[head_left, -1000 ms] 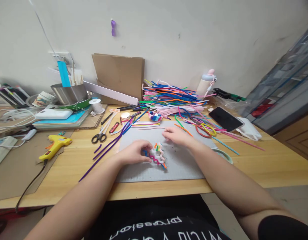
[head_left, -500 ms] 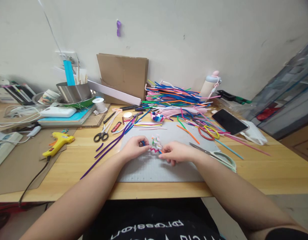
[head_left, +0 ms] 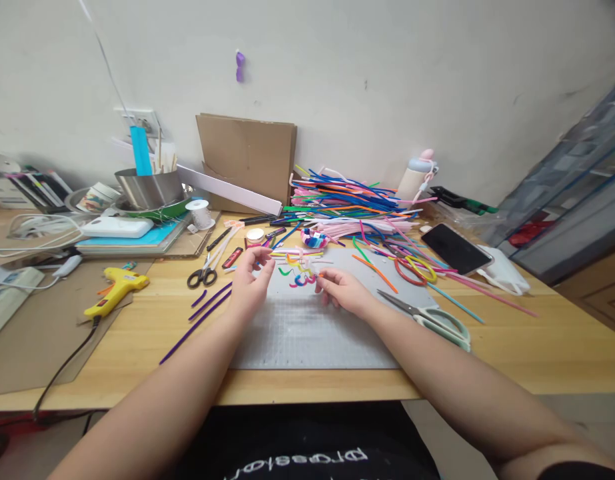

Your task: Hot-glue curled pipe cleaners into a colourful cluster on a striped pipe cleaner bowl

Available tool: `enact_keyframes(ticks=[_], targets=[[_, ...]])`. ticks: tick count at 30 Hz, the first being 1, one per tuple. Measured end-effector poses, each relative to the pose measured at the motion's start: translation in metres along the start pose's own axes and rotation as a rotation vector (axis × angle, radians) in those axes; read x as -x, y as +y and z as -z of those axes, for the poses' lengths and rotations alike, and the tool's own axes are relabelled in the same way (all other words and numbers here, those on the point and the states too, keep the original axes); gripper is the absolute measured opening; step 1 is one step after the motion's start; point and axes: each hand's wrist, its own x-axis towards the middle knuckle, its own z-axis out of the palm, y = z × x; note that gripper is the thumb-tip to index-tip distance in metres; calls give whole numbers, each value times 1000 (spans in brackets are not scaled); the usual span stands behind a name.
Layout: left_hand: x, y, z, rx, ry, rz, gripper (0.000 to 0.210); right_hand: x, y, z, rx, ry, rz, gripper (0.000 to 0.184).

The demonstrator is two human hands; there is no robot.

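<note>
Worktop [head_left: 537,347]: smooth, pale grained wood. Grey cutting mat [head_left: 307,340], flat, faintly gridded, lies along the worktop's near edge, centre. Heap of fuzzy stems [head_left: 352,193], thin, many-coloured, at the far edge. Scissors [head_left: 430,317], steel blades, pale green loop handles, across the mat's right edge. Left hand [head_left: 252,277]: open, fingers loosely curved, gripping nothing, over the mat's left side. Right hand [head_left: 340,288]: thumb and fingertips pinch the right end of a curly fuzzy piece [head_left: 298,280]. Piece: wavy multicoloured strands, toward the mat's far edge; contact with mat unclear.
</note>
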Motion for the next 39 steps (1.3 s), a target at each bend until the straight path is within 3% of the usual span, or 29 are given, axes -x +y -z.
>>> enact_keyframes(ticks=[12, 21, 39], targets=[[-2, 4, -4, 307, -238, 125, 37, 0, 1, -9, -272, -97, 38, 38], [5, 7, -2, 193, -227, 17, 24, 0, 1, -14, -474, -145, -24, 29], [6, 15, 2, -36, -166, -85, 6, -1, 8, -16, -672, -164, -28, 28]])
